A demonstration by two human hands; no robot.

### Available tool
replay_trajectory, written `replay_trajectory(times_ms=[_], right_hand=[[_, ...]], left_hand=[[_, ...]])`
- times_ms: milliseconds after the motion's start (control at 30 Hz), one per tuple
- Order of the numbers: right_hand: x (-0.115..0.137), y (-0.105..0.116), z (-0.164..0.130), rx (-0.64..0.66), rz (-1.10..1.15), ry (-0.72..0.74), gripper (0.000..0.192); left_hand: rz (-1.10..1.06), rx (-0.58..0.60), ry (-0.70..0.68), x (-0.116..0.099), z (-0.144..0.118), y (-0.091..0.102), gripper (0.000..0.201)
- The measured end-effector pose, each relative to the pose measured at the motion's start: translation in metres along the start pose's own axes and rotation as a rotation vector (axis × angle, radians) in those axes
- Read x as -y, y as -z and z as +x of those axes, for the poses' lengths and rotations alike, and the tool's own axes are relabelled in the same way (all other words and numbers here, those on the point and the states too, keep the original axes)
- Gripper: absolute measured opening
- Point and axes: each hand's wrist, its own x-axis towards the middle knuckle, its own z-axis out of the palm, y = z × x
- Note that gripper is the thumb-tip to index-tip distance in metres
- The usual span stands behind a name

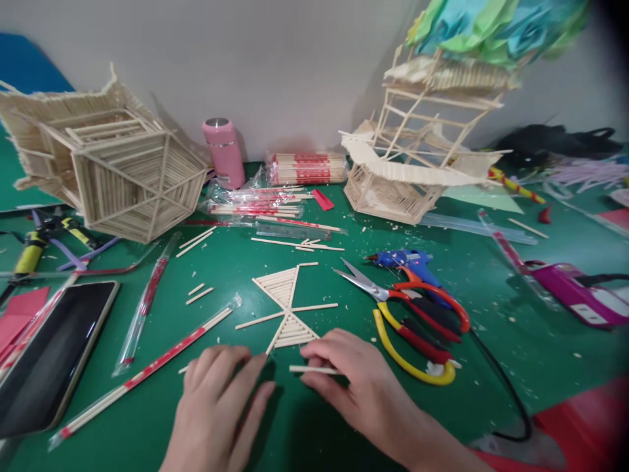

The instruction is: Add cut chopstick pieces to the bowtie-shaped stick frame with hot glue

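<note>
The right hand (358,380) is pinching a short wooden stick (314,370) between thumb and fingertips, holding it flat just above the green mat (236,262) at the near edge of the work area. The left hand (221,400) is resting palm-down beside it, fingers loosely spread and gripping nothing; its fingertips are lying close to the stick's left end. The two hands are sitting near each other but not touching.

Directly beyond them, a partly built fan-shaped stick panel (287,305) is lying flat on the mat (two filled triangular wedges meeting at a centre point, with bare spokes crossing between them). The held stick is sitting just short of the nearer wedge.

Judged from this layout, the step in hand appears to be fitting another stick to the panel. The next move is likely calling for careful alignment against the nearer wedge's edge, and adhesive: the blue glue gun (405,260) is lying well to the right, beyond the red-and-yellow scissors (413,321), out of both hands.

A phone (54,354) is lying at the left edge, and a wrapped chopstick (147,373) is running diagonally past the left hand.
</note>
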Motion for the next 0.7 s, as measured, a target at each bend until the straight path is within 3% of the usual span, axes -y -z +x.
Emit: replay_trajectory(times_ms=[133, 367, 700], right_hand=[[0.003, -0.009, 0.005, 0.007, 0.046, 0.07, 0.011], [-0.008, -0.006, 0.005, 0.057, -0.114, 0.12, 0.008], [-0.021, -0.016, 0.006, 0.029, -0.227, 0.001, 0.015]], left_hand=[[-0.127, 0.125, -0.023, -0.016, 0.011, -0.005, 0.023], [-0.142, 0.239, -0.059, -0.001, 0.015, -0.008, 0.024], [-0.02, 0.135, -0.038, 0.015, 0.01, -0.023, 0.015]])
